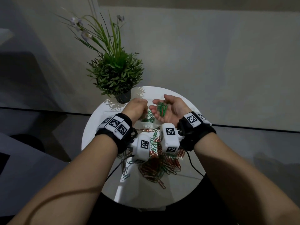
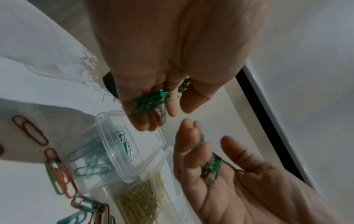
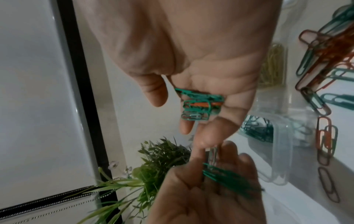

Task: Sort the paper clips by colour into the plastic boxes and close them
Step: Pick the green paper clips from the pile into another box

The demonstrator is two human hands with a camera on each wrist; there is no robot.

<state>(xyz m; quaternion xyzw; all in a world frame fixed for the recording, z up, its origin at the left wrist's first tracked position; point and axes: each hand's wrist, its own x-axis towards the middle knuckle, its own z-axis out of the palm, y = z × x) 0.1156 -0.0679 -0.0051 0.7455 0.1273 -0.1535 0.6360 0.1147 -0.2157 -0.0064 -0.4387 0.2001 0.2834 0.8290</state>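
My left hand [image 1: 138,108] hovers over the open clear box of green clips [image 2: 114,151], fingers curled round a small bunch of green paper clips [image 2: 153,103]. Just to its right, my right hand [image 1: 168,109] lies palm up and loosely cupped. Its palm carries a heap of green clips [image 3: 201,106] with one orange-red clip among them. A second clear box [image 2: 141,197] beside the first holds yellow clips. A mixed pile of red and green clips [image 1: 159,164] lies on the round white table [image 1: 146,197], partly hidden under my wrists.
A potted green plant [image 1: 115,73] stands at the table's far left edge, close behind my left hand. Cables from the wrist cameras trail over the table's near side. Dark floor surrounds the small table.
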